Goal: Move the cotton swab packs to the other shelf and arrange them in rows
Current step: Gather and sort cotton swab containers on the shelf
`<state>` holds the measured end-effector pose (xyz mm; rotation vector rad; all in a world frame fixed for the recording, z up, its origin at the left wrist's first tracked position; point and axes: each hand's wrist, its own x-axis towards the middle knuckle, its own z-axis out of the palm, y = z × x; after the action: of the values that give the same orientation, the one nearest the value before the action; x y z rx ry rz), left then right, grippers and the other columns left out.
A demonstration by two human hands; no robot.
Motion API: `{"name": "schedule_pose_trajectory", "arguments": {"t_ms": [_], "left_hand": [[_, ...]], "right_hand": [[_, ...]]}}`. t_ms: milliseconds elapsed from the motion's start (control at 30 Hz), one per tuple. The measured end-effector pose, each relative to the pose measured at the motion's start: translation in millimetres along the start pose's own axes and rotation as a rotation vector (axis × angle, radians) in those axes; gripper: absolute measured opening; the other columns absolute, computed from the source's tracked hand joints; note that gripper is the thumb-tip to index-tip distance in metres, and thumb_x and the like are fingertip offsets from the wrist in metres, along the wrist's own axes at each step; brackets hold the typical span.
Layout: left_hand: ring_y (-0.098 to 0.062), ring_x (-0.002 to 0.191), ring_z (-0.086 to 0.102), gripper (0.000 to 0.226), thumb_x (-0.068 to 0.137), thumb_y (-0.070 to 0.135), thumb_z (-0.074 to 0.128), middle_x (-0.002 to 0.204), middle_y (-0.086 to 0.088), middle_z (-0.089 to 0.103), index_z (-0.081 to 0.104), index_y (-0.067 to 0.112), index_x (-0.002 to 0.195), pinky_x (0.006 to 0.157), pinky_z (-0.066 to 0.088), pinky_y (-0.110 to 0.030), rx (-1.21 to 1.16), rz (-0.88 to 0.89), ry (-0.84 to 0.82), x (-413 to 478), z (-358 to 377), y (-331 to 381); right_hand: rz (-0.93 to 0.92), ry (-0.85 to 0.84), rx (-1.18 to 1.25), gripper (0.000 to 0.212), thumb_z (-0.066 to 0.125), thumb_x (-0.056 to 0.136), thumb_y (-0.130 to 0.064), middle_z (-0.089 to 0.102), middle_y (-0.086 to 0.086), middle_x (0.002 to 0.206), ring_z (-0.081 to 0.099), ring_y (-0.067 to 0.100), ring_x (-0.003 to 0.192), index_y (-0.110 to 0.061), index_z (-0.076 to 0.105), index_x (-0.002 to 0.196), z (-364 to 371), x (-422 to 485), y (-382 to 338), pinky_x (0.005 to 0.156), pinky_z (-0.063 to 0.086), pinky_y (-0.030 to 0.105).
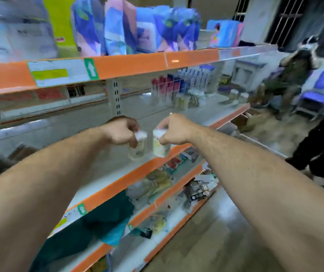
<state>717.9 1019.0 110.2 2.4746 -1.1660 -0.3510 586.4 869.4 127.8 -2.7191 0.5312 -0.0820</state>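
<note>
Our left hand (120, 132) pinches the left swab tub (138, 149) and our right hand (173, 130) the right swab tub (161, 147), by the tops, over the grey shelf (106, 163), likely to set them side by side.

Single head-worn wide-angle view, forward and slightly down, near the middle shelf (106, 173)

Even indoor light; heavy blur; wide-angle distortion
</note>
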Motion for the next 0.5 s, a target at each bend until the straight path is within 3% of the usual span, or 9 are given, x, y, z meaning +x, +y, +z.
{"name": "schedule_pose_trajectory", "arguments": {"t_ms": [67, 167, 300, 400, 500], "left_hand": [[-0.020, 0.079, 0.058, 0.029, 0.065, 0.017, 0.083, 0.085, 0.004, 0.063, 0.064, 0.024, 0.085, 0.060, 0.041, -0.025, 0.005, 0.056, -0.010, 29, 17, 40], [-0.020, 0.080, 0.055, 0.028, 0.066, 0.018, 0.082, 0.085, 0.004, 0.060, 0.058, 0.026, 0.078, 0.060, 0.038, -0.025, 0.025, 0.135, -0.053, 70, 43, 104], [-0.021, 0.087, 0.058, 0.033, 0.067, 0.019, 0.081, 0.095, 0.002, 0.064, 0.063, 0.027, 0.094, 0.064, 0.043, -0.026, 0.011, 0.221, -0.096, 120, 79, 186], [-0.024, 0.093, 0.062, 0.038, 0.068, 0.016, 0.081, 0.103, 0.000, 0.067, 0.066, 0.026, 0.101, 0.074, 0.049, -0.030, -0.038, 0.255, -0.125, 155, 104, 237], [-0.019, 0.088, 0.061, 0.041, 0.068, 0.013, 0.081, 0.102, 0.002, 0.067, 0.067, 0.026, 0.104, 0.066, 0.046, -0.024, -0.067, 0.292, -0.178, 189, 120, 280]], "right_hand": [[0.039, 0.009, 0.025, 0.040, 0.076, 0.075, -0.020, 0.070, 0.009, 0.117, 0.066, 0.024, 0.105, -0.009, 0.070, 0.113, -17, -7, 44, 0.089, 0.054, 0.040], [0.096, 0.022, 0.021, 0.044, 0.075, 0.073, -0.021, 0.072, 0.010, 0.112, 0.070, 0.022, 0.089, -0.009, 0.069, 0.115, -44, -16, 109, 0.079, 0.058, 0.040], [0.183, 0.071, -0.050, 0.051, 0.076, 0.069, -0.030, 0.071, -0.003, 0.111, 0.067, 0.017, 0.094, -0.021, 0.068, 0.119, -77, -23, 197, 0.082, 0.053, 0.025], [0.238, 0.099, -0.060, 0.050, 0.075, 0.063, -0.032, 0.073, -0.001, 0.099, 0.069, 0.018, 0.090, -0.021, 0.071, 0.111, -99, -30, 257, 0.081, 0.057, 0.032], [0.307, 0.112, -0.069, 0.044, 0.074, 0.070, -0.027, 0.071, 0.006, 0.107, 0.066, 0.022, 0.089, -0.010, 0.069, 0.111, -122, -37, 308, 0.079, 0.056, 0.034]]}}
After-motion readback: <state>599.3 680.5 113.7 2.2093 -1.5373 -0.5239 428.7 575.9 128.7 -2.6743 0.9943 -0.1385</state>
